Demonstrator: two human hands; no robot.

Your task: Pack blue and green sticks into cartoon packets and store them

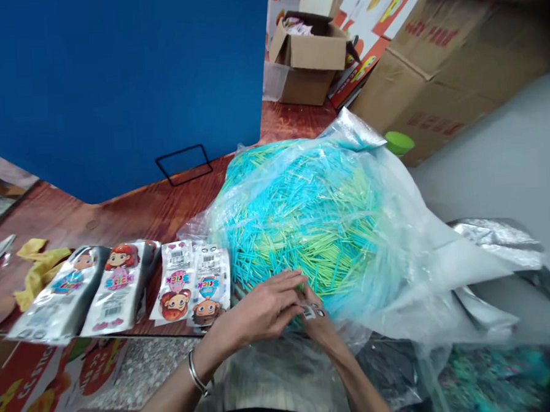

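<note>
A big clear plastic bag (396, 224) full of thin blue and green sticks (303, 217) lies in front of me. My left hand (262, 311) and my right hand (320, 320) meet at the near edge of the stick pile. Together they pinch a small printed packet (312, 311), mostly hidden between the fingers. My left wrist wears a metal bangle (195, 373). Several printed "Stick" pouches (122, 281) lie in a row on the wooden table (132, 207) to the left.
A blue panel (111, 79) stands behind the table. Cardboard boxes (442, 56) are stacked at the back right, one open box (310, 50) behind. Yellow cloth (38, 267) lies far left. Silver foil bags (493, 244) sit at the right. A green lid (398, 143) shows behind the bag.
</note>
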